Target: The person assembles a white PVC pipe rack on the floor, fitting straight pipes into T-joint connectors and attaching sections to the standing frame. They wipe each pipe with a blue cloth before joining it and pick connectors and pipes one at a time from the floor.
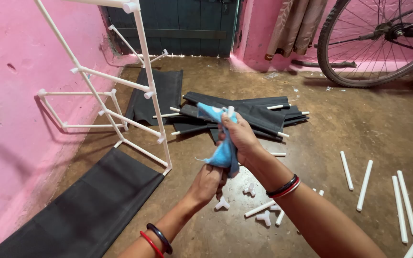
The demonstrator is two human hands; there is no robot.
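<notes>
A tall white plastic tube frame point(120, 91), partly assembled, leans against the pink wall point(5, 119) on the left, with a long black fabric panel point(87, 205) spread on the brown earthen floor point(359, 124) at its foot. More black fabric panels with white rods threaded through their hems point(244, 114) lie heaped beyond the hands, and a bicycle wheel point(374, 43) stands at the upper right. Loose white plastic tubes point(364, 184) lie scattered to the right, with open floor between them and the heap.

The right hand point(240, 138) is closed in a firm grip around the upper part of a light blue patterned cloth point(218, 143), out of whose top pokes the end of a short white tube point(231, 111). The left hand point(209, 184), just below and touching, pinches the cloth's lower end shut. The bundle's long axis runs nearly upright, held above the floor between both hands, the right hand uppermost. Small white plastic connector pieces point(249, 190) sit on the floor directly beneath.
</notes>
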